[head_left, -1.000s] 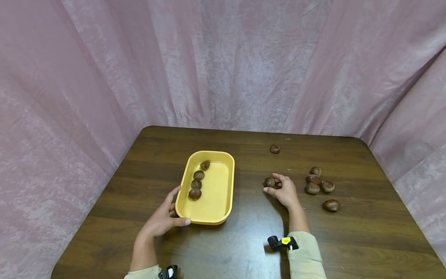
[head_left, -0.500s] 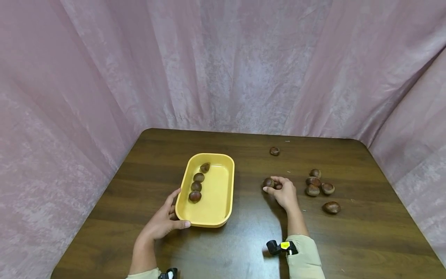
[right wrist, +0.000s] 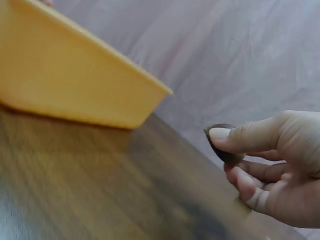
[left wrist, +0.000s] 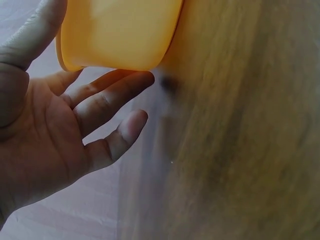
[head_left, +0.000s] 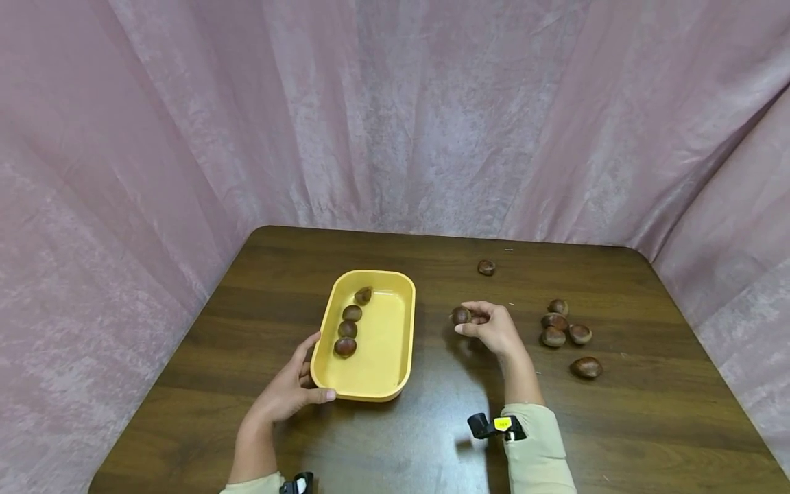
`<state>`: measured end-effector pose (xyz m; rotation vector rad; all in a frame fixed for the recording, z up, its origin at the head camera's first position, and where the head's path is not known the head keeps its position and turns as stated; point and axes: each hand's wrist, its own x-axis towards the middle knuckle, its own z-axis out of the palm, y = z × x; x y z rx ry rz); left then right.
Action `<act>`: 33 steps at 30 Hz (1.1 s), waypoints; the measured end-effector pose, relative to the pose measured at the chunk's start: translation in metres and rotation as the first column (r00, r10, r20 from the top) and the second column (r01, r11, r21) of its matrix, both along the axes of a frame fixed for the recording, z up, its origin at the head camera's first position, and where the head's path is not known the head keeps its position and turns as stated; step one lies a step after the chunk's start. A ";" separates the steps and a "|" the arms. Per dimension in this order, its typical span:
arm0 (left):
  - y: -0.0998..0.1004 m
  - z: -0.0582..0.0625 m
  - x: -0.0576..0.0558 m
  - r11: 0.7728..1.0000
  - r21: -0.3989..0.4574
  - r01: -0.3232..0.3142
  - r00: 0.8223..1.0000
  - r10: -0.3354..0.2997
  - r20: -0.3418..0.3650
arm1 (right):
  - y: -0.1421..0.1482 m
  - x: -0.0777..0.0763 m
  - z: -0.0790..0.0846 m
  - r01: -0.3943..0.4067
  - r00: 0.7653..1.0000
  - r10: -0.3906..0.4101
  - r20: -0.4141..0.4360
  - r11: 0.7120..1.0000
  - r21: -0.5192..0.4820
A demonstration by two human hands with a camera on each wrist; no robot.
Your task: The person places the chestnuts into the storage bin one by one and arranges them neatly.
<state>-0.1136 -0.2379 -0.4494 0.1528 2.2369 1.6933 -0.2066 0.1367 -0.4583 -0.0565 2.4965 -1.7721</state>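
My right hand [head_left: 496, 331] pinches a brown chestnut [head_left: 461, 315] between thumb and fingers, above the table to the right of a yellow tray [head_left: 404, 343]. In the right wrist view, the thumb lies across the held chestnut [right wrist: 227, 156] and the fingertips are under it. At the tray's near left corner, my left hand [head_left: 285, 391] holds the tray, thumb at the near end and fingers along the left side. The left wrist view shows its fingers [left wrist: 107, 102] against the tray's outer wall [left wrist: 120, 37]. Several chestnuts [head_left: 348, 329] lie in a row along the tray's left side.
Several loose chestnuts [head_left: 554, 322] form a cluster at the right of the wooden table [head_left: 654, 412], with a larger chestnut [head_left: 586, 368] in front of them. One chestnut [head_left: 486, 267] lies near the back edge. Pink curtains [head_left: 395, 116] hang behind.
My right hand has lifted the chestnut from the table and moved left with it, toward the tray. The left hand and the tray stay in place.
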 end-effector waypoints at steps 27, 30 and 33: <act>-0.001 -0.003 -0.001 0.999 0.037 -0.015 1.000 0.014 0.025 | -0.054 -0.039 0.040 -0.386 0.922 0.386 0.012 0.922 0.001; -0.001 -0.003 -0.001 0.999 0.029 -0.015 1.000 0.015 0.019 | -0.060 -0.044 0.041 -0.406 0.914 0.406 0.016 0.914 0.012; -0.002 -0.004 0.000 1.000 0.028 -0.008 1.000 0.007 0.015 | -0.067 -0.047 0.044 -0.435 0.900 0.435 0.037 0.900 -0.001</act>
